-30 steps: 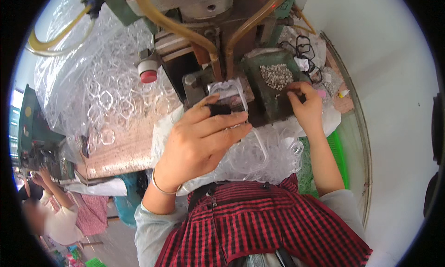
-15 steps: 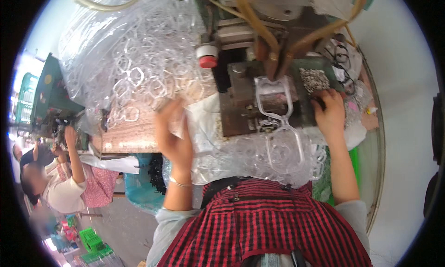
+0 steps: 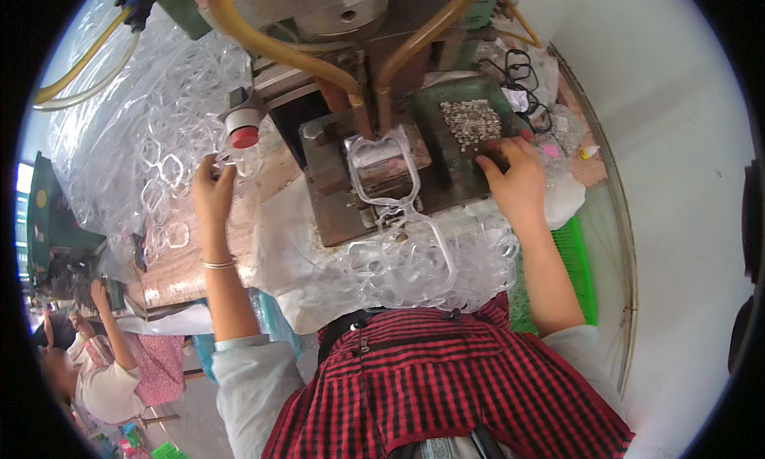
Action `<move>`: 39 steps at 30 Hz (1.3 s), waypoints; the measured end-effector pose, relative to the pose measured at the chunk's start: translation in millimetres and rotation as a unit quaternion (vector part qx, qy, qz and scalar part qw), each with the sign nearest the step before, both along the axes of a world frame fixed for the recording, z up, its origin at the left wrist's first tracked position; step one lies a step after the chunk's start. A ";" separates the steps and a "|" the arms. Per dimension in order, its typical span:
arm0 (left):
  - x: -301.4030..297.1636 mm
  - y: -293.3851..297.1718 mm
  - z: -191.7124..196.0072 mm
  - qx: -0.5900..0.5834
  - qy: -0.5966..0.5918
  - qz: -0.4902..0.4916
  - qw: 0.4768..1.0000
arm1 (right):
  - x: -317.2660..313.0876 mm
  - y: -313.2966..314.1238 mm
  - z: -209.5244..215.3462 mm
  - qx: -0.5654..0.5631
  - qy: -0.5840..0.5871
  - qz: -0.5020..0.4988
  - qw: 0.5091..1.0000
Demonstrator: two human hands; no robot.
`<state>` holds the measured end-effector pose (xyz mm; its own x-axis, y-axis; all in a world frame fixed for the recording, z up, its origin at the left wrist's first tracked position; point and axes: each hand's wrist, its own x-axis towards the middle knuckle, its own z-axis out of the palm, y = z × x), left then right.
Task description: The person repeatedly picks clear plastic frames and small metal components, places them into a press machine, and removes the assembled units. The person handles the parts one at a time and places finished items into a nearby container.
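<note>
My left hand (image 3: 213, 200) reaches to the edge of a heap of clear plastic eyeglass frames (image 3: 169, 168), thumb and fingers apart beside some frames; no frame shows clearly in its grasp. At the right, my right hand (image 3: 516, 180) rests over the near right rim of a dark green tray (image 3: 434, 100), thumb apart from the fingers. Small metal pieces (image 3: 472, 124) are heaped in that tray. Between my hands, a clear eyeglass front (image 3: 415, 172) lies on the metal machine bed (image 3: 327, 212), one rim beneath two brown prongs, the other toward me.
A red button (image 3: 245, 137) sits on the machine's left. More clear frames (image 3: 486, 256) lie along the near edge. Black frames (image 3: 522, 80) lie beyond the tray. A green basket (image 3: 575, 260) stands below right. Another person (image 3: 107, 371) works at the far left.
My left hand has moved left, away from the machine, to the heap of clear frames. My right hand stays at the tray. The view has shifted, so the machine appears further left.
</note>
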<state>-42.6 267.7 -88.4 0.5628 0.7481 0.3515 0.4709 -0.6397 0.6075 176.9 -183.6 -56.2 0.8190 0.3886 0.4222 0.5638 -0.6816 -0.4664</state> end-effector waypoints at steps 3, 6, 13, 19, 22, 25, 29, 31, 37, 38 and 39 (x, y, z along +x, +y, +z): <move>-26.5 29.1 52.8 -0.077 0.090 -0.083 0.990 | -1.5 19.3 6.7 -0.063 -0.030 -0.020 0.997; -27.2 45.9 112.3 -0.020 0.105 -0.101 0.989 | 3.6 22.9 -3.5 -0.041 -0.075 -0.010 0.996; -22.7 33.6 160.0 -0.254 -0.153 -0.262 0.918 | -3.7 20.5 4.5 0.190 0.118 0.028 0.974; 15.8 -171.0 163.5 -0.245 -0.425 -0.371 0.789 | -19.3 54.5 68.6 0.337 0.177 0.205 0.902; 26.7 -179.6 179.2 -0.065 -0.474 -0.361 0.801 | -46.9 98.9 90.5 0.385 0.223 0.241 0.862; 48.8 -194.9 192.4 -0.148 -0.490 -0.310 0.801 | -48.5 107.2 85.9 0.411 0.308 0.247 0.822; 50.5 -193.8 195.4 -0.142 -0.475 -0.344 0.797 | -51.8 109.7 96.7 0.447 0.368 0.251 0.776; 46.6 -195.1 199.7 -0.161 -0.470 -0.344 0.797 | -56.6 110.3 101.5 0.469 0.397 0.242 0.751; 32.0 -212.6 176.9 -0.156 -0.395 -0.374 0.824 | -79.6 78.1 114.2 0.457 0.401 0.247 0.754; 15.1 -215.9 165.1 -0.230 -0.348 -0.431 0.800 | -97.0 76.5 120.3 0.367 0.292 0.224 0.854; 0.9 -229.6 157.9 -0.283 -0.265 -0.436 0.812 | -95.5 77.1 113.0 0.305 0.119 0.252 0.911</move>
